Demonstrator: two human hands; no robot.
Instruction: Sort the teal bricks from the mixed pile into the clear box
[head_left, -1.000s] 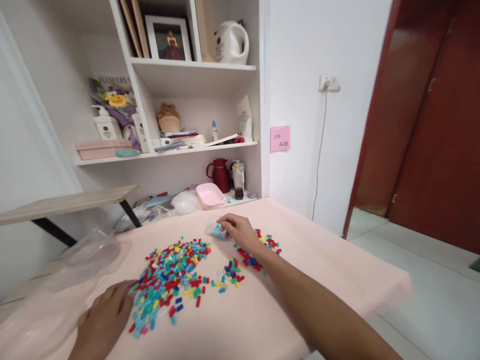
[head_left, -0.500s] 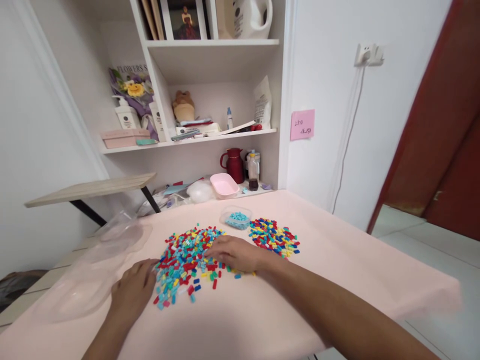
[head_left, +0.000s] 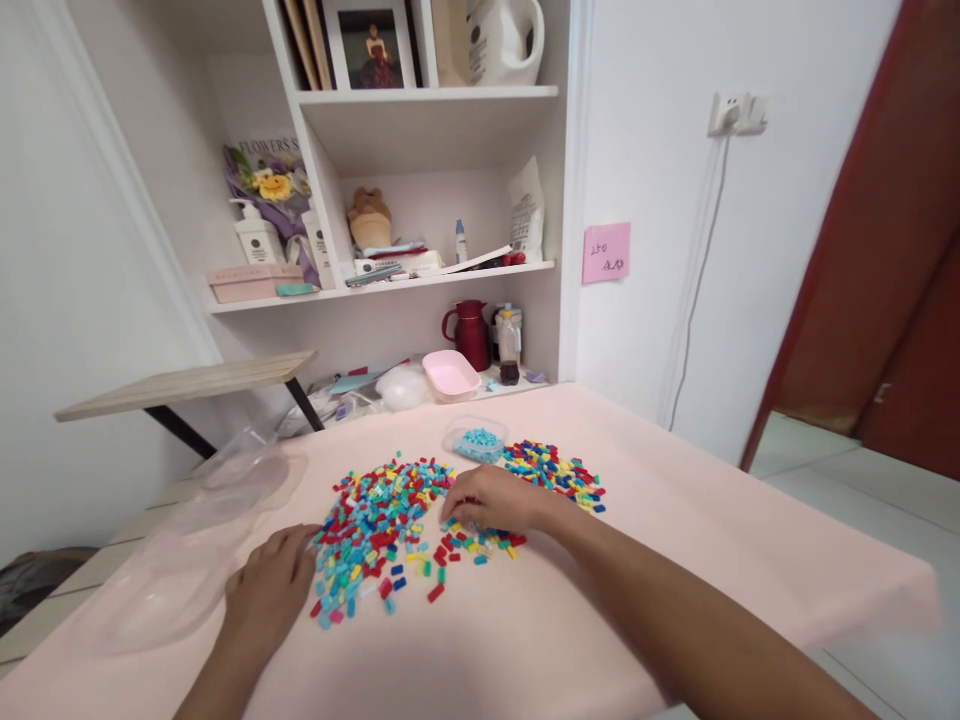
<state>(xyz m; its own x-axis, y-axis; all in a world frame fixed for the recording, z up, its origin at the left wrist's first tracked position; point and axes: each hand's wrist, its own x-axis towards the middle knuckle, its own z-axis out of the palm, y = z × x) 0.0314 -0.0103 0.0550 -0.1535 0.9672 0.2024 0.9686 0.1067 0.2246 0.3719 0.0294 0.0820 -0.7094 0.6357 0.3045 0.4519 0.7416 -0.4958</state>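
A wide heap of small toy bricks [head_left: 379, 515] in red, light blue, green, yellow and other colours lies on the pink-covered table. My left hand [head_left: 271, 582] rests at the heap's left edge, fingers stretched toward it and apart. At its right side, my right hand [head_left: 491, 497] is palm down with fingers curled; what is under the fingertips is hidden. Loose bricks [head_left: 484, 545] lie below and beside this hand. Behind it, a clear plastic tub [head_left: 454, 437] holds light-blue bricks. A second, smaller brick pile [head_left: 555, 470], mixed in colour, lies to the right, partly covered by my right hand.
Clear plastic packaging [head_left: 180, 580] lies at the table's left side. A wooden stand [head_left: 195, 380] rises behind it. A pink tray [head_left: 450, 373], a red jug [head_left: 470, 335] and a bottle [head_left: 508, 345] stand on the low shelf at the back. The tablecloth's edge [head_left: 825, 625] hangs at the right.
My right hand has moved right from the heap's middle, its fingers more curled. Some bricks at the heap's right side have shifted right with it. My left hand stays by the left edge.
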